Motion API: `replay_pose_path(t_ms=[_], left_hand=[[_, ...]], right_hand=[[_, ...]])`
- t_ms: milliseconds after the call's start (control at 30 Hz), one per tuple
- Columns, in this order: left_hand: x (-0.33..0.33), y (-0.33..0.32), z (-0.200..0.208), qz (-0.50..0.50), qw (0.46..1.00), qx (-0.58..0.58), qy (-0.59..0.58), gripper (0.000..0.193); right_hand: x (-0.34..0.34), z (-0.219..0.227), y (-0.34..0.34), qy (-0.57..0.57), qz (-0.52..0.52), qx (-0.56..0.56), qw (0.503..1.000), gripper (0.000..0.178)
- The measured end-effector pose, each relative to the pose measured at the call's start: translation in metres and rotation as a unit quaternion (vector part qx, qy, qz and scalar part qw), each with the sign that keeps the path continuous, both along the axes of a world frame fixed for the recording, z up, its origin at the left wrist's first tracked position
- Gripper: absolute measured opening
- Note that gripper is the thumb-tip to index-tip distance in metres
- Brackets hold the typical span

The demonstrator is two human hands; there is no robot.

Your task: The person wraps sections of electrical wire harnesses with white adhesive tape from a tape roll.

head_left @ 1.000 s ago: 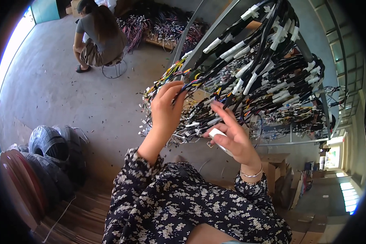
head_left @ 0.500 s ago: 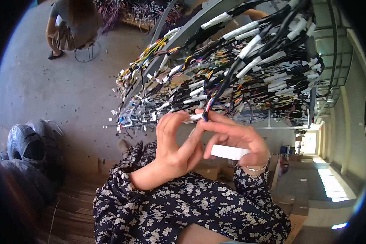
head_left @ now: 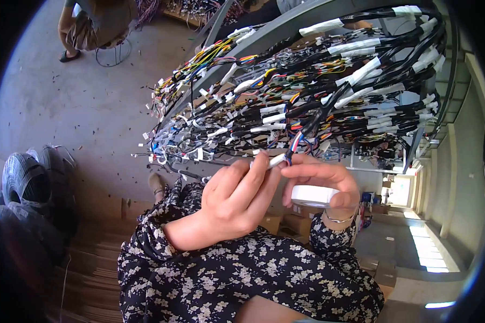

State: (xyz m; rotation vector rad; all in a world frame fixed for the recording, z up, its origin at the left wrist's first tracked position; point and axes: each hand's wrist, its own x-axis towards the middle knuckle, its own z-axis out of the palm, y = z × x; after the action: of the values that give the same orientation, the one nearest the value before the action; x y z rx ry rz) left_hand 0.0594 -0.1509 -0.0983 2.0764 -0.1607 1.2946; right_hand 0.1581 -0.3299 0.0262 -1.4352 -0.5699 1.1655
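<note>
My left hand point(head_left: 234, 202) is closed, its fingertips pinching a white-taped stretch point(head_left: 276, 160) of a thin wire branch. My right hand point(head_left: 331, 175) has its fingers curled around a roll of white tape point(head_left: 311, 194), held low by the thumb. Its upper fingertips reach the same branch, just beside the left fingertips. From there red, white and blue wires point(head_left: 296, 141) run up into a black-wrapped wiring harness point(head_left: 328, 105) with white tape bands. Whether a tape end runs between the hands cannot be made out.
Many harnesses point(head_left: 372, 99) hang close in front on a grey metal frame point(head_left: 285, 27). At far left, a person point(head_left: 99, 24) sits on a stool. Wrapped dark coils point(head_left: 27, 177) lie at left. Flattened cardboard point(head_left: 94, 269) and cardboard boxes point(head_left: 293, 226) are nearby.
My left hand has turned, its raised fingers folding down over the taped branch. Both hands sit slightly farther right in view. The tape roll has tilted, and the harnesses appear shifted right.
</note>
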Motion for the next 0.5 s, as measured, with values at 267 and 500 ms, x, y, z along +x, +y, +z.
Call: replay_pose_path(t_ms=[267,500], left_hand=[[-0.003,0.015,0.023,-0.182,0.925,-0.305,0.138,0.04],[0.016,0.036,0.034,-0.278,0.9,-0.249,0.225,0.028]], right_hand=[[0.013,0.008,-0.005,-0.059,0.004,-0.026,0.998,0.079],[0.004,0.021,-0.003,-0.143,-0.025,-0.112,0.983,0.071]])
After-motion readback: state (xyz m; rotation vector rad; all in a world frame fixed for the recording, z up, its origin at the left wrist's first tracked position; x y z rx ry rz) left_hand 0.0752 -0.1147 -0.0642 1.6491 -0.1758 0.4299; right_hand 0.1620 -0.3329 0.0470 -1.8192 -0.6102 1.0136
